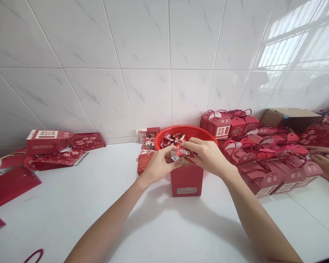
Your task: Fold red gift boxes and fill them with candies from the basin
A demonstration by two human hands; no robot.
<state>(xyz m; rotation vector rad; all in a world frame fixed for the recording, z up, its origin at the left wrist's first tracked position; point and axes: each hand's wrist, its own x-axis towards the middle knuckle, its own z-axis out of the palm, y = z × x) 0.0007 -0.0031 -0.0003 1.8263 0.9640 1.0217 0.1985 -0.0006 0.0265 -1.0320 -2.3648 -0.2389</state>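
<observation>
A round, perforated red plastic basket [186, 127] holds glossy wrapped sweets [172, 139]. Just in front of it stands a tall red cardboard box [186, 181]. Above that box, the left hand [157, 164] and right hand [210, 154] curl nearly closed around small, shiny red-and-silver packets [184, 151]; each hand's share I cannot tell. Handled red gift boxes [259, 176] crowd right of the basket, another person's hand [327, 164] beyond them.
</observation>
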